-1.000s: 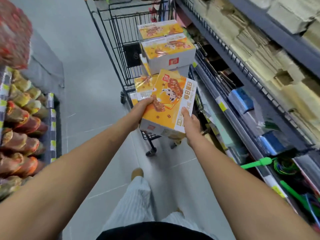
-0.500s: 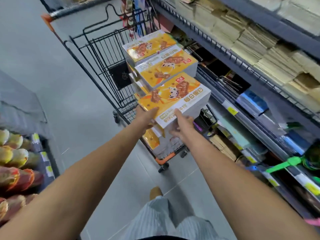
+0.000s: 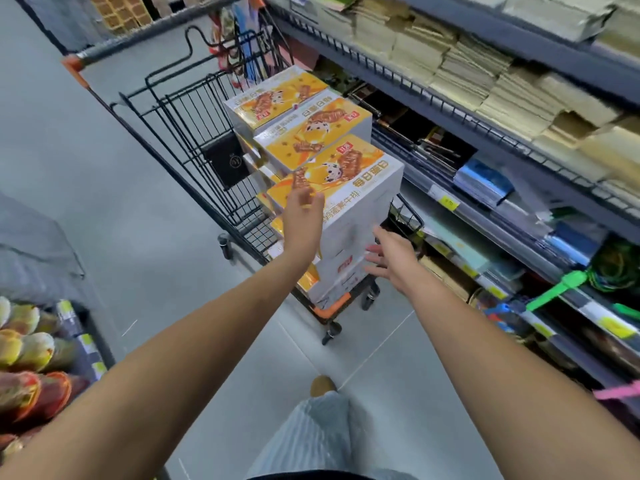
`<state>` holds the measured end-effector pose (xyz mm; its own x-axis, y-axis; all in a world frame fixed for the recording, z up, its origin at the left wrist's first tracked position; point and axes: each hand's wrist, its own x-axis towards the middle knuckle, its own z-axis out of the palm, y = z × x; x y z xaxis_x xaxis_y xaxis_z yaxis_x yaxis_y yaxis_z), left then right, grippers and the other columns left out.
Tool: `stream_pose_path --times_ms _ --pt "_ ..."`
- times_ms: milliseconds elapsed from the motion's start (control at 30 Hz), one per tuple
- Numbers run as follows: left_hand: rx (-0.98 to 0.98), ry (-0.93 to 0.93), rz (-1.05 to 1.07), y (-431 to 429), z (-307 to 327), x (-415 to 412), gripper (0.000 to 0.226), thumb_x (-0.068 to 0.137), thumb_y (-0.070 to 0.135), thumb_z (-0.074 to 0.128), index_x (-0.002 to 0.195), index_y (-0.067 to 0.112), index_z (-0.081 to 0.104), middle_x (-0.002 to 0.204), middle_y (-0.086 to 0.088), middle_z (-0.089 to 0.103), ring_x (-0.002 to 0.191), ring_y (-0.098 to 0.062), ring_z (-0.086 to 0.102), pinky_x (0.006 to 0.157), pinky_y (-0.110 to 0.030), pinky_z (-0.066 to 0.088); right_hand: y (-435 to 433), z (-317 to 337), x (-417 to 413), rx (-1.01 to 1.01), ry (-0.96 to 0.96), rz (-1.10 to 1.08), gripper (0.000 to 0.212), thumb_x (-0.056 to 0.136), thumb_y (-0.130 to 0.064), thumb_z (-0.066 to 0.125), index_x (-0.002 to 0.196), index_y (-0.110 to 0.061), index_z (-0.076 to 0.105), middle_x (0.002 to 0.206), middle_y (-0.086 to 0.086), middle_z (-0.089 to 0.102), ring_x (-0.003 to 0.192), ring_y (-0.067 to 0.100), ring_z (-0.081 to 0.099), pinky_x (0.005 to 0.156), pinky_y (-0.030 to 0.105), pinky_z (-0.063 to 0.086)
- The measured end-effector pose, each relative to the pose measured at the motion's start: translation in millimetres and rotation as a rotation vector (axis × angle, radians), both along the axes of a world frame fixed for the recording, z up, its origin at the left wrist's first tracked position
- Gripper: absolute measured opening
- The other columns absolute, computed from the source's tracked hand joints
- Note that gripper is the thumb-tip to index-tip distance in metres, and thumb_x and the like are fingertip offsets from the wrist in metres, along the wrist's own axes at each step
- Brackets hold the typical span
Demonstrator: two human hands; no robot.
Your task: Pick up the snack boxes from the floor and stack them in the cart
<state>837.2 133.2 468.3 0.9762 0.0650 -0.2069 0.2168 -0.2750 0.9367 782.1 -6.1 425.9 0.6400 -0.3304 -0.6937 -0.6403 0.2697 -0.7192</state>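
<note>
Several orange-and-white snack boxes fill the black wire cart [image 3: 194, 133]. The nearest snack box [image 3: 360, 188] lies on top of the stack at the cart's near end, with two more top boxes [image 3: 311, 129] lined up behind it. My left hand [image 3: 303, 216] hovers at that box's near left corner with fingers spread and blurred; contact is unclear. My right hand [image 3: 391, 256] is open, fingers straight, just below and to the right of the box, apart from it.
A shelf unit [image 3: 485, 133] with paper stacks and stationery runs along the right, close to the cart. Packaged snacks [image 3: 31, 368] sit on a low display at the left. My shoe [image 3: 322, 385] is on the grey tile floor behind the cart.
The box I carried in both hands went up onto the cart's stack. Both hands have let go of it and drawn back slightly.
</note>
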Motion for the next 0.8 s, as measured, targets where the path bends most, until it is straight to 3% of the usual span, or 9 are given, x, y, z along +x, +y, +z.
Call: stream_pose_path --times_ms 67,133,267,333,500,633,733,800 --pt "-0.056 0.078 -0.179 -14.8 8.8 -19.2 0.036 0.098 0.035 0.047 0.122 0.009 0.053 0.116 -0.005 0.059 0.085 -0.011 0.060 0.074 -0.029 0.050 -14.2 5.3 -25.8 0.001 -0.022 -0.040 0.034 0.098 -0.033 0.052 0.122 -0.009 0.056 0.108 0.012 0.064 0.093 0.022 0.063 0.069 0.034 0.056" --pt "-0.058 0.165 -0.323 -34.2 13.4 -42.2 0.031 0.098 0.036 0.045 0.113 0.011 0.054 0.111 -0.001 0.058 0.087 -0.012 0.059 0.069 -0.026 0.047 -32.0 12.0 -58.0 0.007 -0.054 -0.091 0.026 0.098 -0.031 0.053 0.114 -0.012 0.058 0.095 0.007 0.066 0.082 0.019 0.063 0.071 0.034 0.056" --pt "-0.077 0.278 -0.498 -78.7 14.7 -108.0 0.038 0.099 0.037 0.045 0.125 0.011 0.053 0.120 -0.002 0.058 0.102 -0.018 0.057 0.085 -0.033 0.047 -70.4 23.7 -147.4 0.001 -0.118 -0.183 0.012 0.097 -0.031 0.053 0.091 -0.022 0.057 0.093 0.005 0.066 0.075 0.016 0.062 0.064 0.029 0.051" --pt "-0.057 0.301 -0.616 -104.2 13.2 -162.6 0.035 0.099 0.039 0.044 0.121 0.014 0.054 0.117 -0.003 0.059 0.100 -0.018 0.057 0.083 -0.033 0.046 -89.8 28.7 -215.3 -0.014 -0.128 -0.262 0.015 0.097 -0.030 0.051 0.085 -0.023 0.055 0.089 0.003 0.065 0.074 0.016 0.061 0.067 0.030 0.049" --pt "-0.040 0.337 -0.812 -156.1 9.7 -301.6 0.019 0.099 0.034 0.045 0.097 0.018 0.055 0.090 0.003 0.060 0.076 -0.009 0.057 0.066 -0.024 0.041 -117.0 32.1 -378.7 -0.049 -0.074 -0.438 0.009 0.098 -0.032 0.048 0.100 -0.025 0.054 0.106 0.005 0.065 0.091 0.020 0.063 0.066 0.026 0.044" --pt "-0.018 0.372 -0.977 -193.6 9.3 -405.7 0.019 0.099 0.033 0.046 0.085 0.024 0.054 0.099 0.000 0.063 0.071 -0.004 0.056 0.066 -0.025 0.041 -127.0 41.7 -502.5 -0.063 -0.054 -0.615 0.018 0.098 -0.032 0.048 0.113 -0.021 0.052 0.116 0.009 0.065 0.107 0.025 0.062 0.076 0.032 0.045" --pt "-0.013 0.345 -1.156 -223.5 15.2 -480.4 0.023 0.099 0.035 0.044 0.107 0.018 0.059 0.105 0.000 0.062 0.075 -0.008 0.058 0.067 -0.025 0.041 -136.4 52.3 -588.1 -0.096 -0.065 -0.755 0.023 0.098 -0.033 0.048 0.116 -0.020 0.054 0.116 0.009 0.066 0.103 0.024 0.063 0.072 0.031 0.047" --pt "0.000 0.349 -1.292 -244.4 21.7 -537.2 0.031 0.099 0.036 0.044 0.118 0.015 0.057 0.110 -0.002 0.063 0.085 -0.015 0.059 0.076 -0.027 0.042 -139.9 56.6 -650.7 -0.120 -0.055 -0.872 0.024 0.098 -0.030 0.047 0.116 -0.018 0.055 0.112 0.009 0.066 0.099 0.022 0.062 0.071 0.030 0.046"
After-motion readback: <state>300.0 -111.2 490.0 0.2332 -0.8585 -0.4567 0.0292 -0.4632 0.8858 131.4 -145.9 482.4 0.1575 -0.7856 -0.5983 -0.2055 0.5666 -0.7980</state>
